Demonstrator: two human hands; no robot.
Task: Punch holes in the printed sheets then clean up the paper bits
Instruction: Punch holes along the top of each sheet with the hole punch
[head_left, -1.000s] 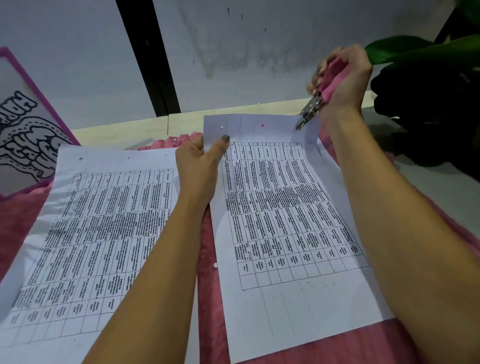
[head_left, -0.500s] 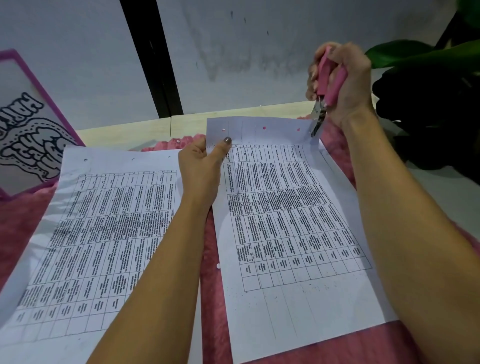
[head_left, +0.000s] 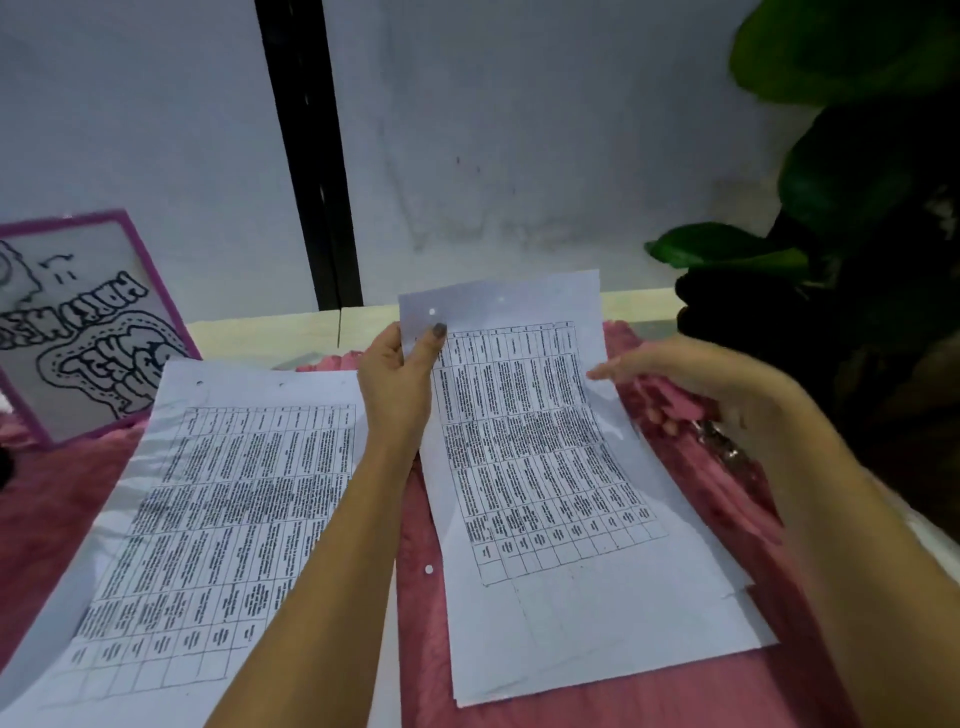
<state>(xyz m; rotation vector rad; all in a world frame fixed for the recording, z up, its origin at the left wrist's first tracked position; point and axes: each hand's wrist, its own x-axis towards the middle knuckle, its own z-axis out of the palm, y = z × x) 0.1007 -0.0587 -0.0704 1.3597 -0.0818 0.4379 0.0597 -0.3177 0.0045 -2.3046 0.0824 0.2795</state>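
Note:
My left hand (head_left: 397, 382) pinches the top left corner of the right printed sheet (head_left: 550, 467) and holds its far end up off the pink cloth (head_left: 415, 623). That sheet has two punched holes along its top margin and lies on more sheets beneath. To the right of this sheet, my right hand (head_left: 696, 384) is blurred; its lower fingers curl round the pink hole punch (head_left: 680, 408) while the forefinger stretches to the sheet's right edge. The left printed sheet (head_left: 234, 493) lies flat, with two holes at its top. One round paper bit (head_left: 429, 569) rests on the cloth between the sheets.
A purple-framed poster (head_left: 88, 332) leans at the back left. A dark potted plant (head_left: 831, 260) with big green leaves fills the right side. The pale wooden tabletop (head_left: 270, 332) ends at a grey wall with a black vertical strip (head_left: 306, 156).
My right hand has come down and away from the sheet's top right corner with the punch. My left hand has lifted the sheet's top end. The camera has tilted upward.

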